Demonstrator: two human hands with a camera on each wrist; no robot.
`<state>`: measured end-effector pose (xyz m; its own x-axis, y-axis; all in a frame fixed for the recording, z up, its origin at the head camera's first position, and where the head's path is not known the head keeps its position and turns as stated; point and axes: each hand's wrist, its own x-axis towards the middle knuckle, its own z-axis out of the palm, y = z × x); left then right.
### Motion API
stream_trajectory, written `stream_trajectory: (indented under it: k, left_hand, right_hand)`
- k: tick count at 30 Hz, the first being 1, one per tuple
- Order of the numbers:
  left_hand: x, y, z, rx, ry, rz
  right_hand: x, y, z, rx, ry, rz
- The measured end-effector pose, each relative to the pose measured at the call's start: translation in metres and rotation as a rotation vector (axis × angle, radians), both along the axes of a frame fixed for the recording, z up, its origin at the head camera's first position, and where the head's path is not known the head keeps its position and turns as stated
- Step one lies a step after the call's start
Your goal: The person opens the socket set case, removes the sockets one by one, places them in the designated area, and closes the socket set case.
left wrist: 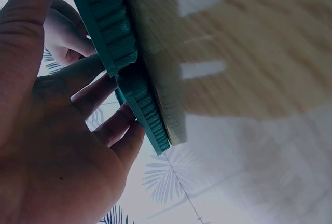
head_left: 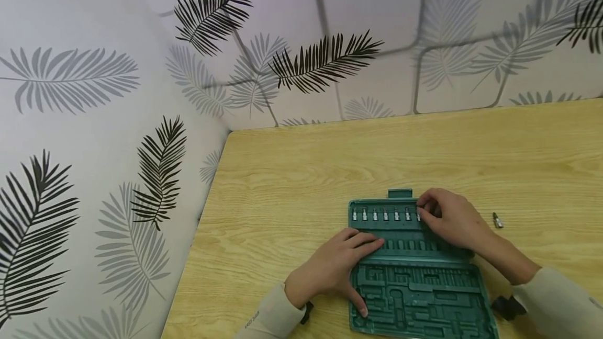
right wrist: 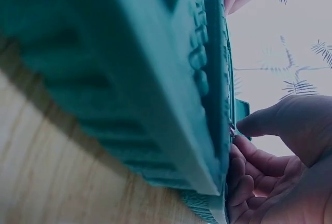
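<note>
A green plastic tool case (head_left: 419, 297) lies unfolded on the table, its moulded slots facing up. Several silver screwdriver bits (head_left: 386, 215) stand in a row along its far half. My right hand (head_left: 454, 218) pinches another bit (right wrist: 232, 130) between thumb and forefinger at the right end of that row. Along the case's left edge rests my left hand (head_left: 332, 263), fingers spread over the far half and thumb on the near half. Its palm faces the side of the case in the left wrist view.
A loose screwdriver bit (head_left: 498, 220) lies on the wooden table (head_left: 292, 187) to the right of the case. A latch tab (head_left: 400, 193) juts from the case's far edge. Leaf-patterned walls (head_left: 301, 30) border the table at the back and left.
</note>
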<state>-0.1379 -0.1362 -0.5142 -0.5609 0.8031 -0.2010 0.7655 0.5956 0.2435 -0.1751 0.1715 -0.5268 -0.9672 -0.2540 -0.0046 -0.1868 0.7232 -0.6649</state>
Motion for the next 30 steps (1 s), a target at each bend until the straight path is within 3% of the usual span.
stream_trajectory:
  k: [8,30]
  left_hand:
    - [-0.0001,0.0006,0.0017,0.010,0.011,-0.005]
    - [0.0001,0.0000,-0.0003,0.019,0.017,-0.008]
  right_hand:
    - [0.0003,0.0011,0.0036,-0.057,-0.029,-0.024]
    - [0.0030,0.0027,0.0056,-0.034,-0.015,-0.003]
